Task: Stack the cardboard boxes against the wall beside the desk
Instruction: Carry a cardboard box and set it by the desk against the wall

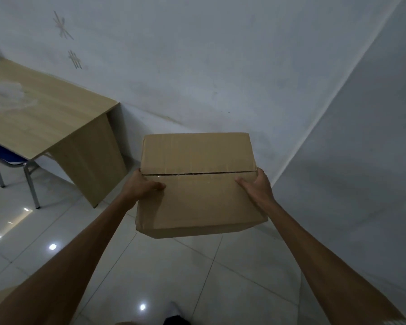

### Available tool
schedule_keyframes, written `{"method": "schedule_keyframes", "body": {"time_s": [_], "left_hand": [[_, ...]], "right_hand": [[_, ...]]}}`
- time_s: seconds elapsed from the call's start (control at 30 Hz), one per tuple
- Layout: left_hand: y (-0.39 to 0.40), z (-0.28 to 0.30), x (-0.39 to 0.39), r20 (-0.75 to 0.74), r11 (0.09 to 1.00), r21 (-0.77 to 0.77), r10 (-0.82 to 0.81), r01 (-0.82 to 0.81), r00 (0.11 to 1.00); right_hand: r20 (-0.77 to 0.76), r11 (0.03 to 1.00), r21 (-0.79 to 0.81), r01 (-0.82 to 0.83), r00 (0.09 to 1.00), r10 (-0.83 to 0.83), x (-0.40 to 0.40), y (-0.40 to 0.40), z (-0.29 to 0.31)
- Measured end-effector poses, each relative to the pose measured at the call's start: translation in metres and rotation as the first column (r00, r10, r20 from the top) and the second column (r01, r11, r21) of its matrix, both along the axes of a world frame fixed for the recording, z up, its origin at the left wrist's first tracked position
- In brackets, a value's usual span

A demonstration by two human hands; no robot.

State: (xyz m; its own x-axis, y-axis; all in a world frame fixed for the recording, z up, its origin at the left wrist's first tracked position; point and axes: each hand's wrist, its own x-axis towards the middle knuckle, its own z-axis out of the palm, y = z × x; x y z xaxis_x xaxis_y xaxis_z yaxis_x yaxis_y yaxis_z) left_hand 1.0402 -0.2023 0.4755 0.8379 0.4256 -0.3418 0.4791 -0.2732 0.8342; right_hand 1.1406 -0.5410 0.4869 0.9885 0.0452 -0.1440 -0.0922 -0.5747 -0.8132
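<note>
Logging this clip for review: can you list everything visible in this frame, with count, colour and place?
cardboard box: one, brown, held above the floor near the room's corner, flaps closed
desk: one, light wood, left, against the wall
chair: one, blue seat with metal legs, partly under the desk at far left
plastic wrap: one crumpled clear piece, on the desk top
tape marks: two clusters, tan, on the wall above the desk
wall: white, meeting a second wall at right
floor: glossy white tiles with light reflections
left hand: gripping the box's left side
right hand: gripping the box's right side
</note>
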Motion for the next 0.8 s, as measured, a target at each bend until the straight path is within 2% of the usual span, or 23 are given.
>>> {"method": "schedule_keyframes", "body": {"time_s": [0.33, 0.53, 0.8], "left_hand": [[0.115, -0.013, 0.070, -0.057, 0.999, -0.021, 0.032, -0.034, 0.998], [0.158, -0.013, 0.094, -0.041, 0.997, -0.014, 0.077, -0.078, 0.996], [0.229, -0.038, 0.129, -0.099, 0.995, -0.011, 0.103, -0.104, 0.990]], "right_hand": [[-0.041, 1.000, -0.013, -0.027, 0.999, 0.026, 0.082, 0.111, -0.020], [-0.043, 0.999, 0.004, -0.048, 0.998, 0.048, 0.111, 0.165, -0.025], [-0.093, 0.996, 0.014, -0.086, 0.992, 0.087, 0.154, 0.239, -0.041]]}}
